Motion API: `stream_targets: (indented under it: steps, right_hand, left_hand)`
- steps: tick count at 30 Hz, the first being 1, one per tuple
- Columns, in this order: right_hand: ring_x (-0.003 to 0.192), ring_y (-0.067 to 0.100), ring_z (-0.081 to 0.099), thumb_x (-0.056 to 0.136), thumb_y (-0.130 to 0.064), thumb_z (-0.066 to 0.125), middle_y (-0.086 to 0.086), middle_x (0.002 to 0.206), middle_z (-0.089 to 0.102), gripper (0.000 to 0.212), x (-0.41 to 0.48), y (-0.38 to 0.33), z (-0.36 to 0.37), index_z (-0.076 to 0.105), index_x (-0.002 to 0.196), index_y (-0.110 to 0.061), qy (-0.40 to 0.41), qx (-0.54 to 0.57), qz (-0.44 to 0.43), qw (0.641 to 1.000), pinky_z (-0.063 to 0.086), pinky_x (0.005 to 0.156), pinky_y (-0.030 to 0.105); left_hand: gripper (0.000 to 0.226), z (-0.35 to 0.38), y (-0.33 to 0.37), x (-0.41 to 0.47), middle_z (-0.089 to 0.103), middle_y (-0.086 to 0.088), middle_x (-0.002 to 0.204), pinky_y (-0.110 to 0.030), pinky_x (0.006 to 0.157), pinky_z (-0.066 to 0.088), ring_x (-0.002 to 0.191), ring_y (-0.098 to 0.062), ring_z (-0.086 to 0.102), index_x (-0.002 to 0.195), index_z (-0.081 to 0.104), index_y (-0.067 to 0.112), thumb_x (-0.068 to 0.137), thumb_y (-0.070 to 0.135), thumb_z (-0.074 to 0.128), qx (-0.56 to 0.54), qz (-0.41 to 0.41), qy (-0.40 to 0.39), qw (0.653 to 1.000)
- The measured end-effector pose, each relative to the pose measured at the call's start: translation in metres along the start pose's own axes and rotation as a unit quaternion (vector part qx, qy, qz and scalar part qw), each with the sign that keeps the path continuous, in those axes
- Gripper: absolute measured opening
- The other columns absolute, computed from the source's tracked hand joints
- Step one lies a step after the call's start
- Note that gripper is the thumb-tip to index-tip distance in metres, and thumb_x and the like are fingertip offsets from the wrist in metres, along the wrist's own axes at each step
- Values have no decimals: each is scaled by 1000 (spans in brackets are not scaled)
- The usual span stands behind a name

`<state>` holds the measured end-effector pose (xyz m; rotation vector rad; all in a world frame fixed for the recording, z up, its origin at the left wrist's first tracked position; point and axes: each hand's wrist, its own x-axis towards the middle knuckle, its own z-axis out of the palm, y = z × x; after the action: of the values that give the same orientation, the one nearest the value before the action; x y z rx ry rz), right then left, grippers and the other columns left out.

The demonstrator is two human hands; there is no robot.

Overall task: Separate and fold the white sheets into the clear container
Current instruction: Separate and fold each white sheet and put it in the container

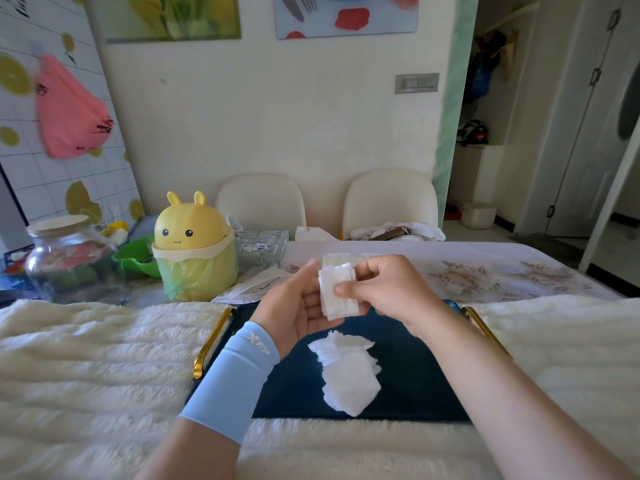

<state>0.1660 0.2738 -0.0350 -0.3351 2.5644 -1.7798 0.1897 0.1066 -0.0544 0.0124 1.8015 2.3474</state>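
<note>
Head view: the held stack (337, 294) of white sheets is up in front of the person, above the dark tray (422, 375), between both hands. A loose pile (346, 372) of the same sheets lies fanned on the tray below.

The sheets look thin, soft and very light, likely tissue or cotton. They should bend at a touch, cling to each other and tear if tugged. A single layer is probably best lifted at a free corner or edge with the fingertips, while the rest is steadied from beneath.

The left hand (299, 301) lies palm up under the stack, its fingers loosely extended and its thumb up beside the stack's left edge. It carries the stack and does not clamp it. The right hand (388, 289) pinches the stack, with its thumb pressed on the front face and its curled fingers behind the right edge.

A clear glass dish (261, 249) stands well behind, on the table. Whether it is the intended container cannot be told.
</note>
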Motion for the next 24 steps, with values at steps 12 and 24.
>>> stream_targets:
  steps: [12, 24]
  right_hand:
    - [71, 17, 68, 93, -16, 70, 5, 87, 74, 11, 4, 5, -11, 74, 102, -12, -131, 155, 105, 974, 48, 62, 27]
    - [83, 8, 74, 87, -10, 77, -5, 95, 78, 16, 3, 3, 5, 78, 98, -21, -11, 101, -15, 995, 53, 66, 17]
  left_hand:
    - [24, -3, -7, 7, 73, -11, 101, -29, 65, 59, 80, -17, 72, 113, 66, 7, 95, 23, 65, 63, 43, 127, 989]
    - [41, 3, -6, 6, 76, -15, 100, -45, 84, 60, 95, -29, 73, 109, 71, 9, 94, 46, 60, 37, 38, 108, 993]
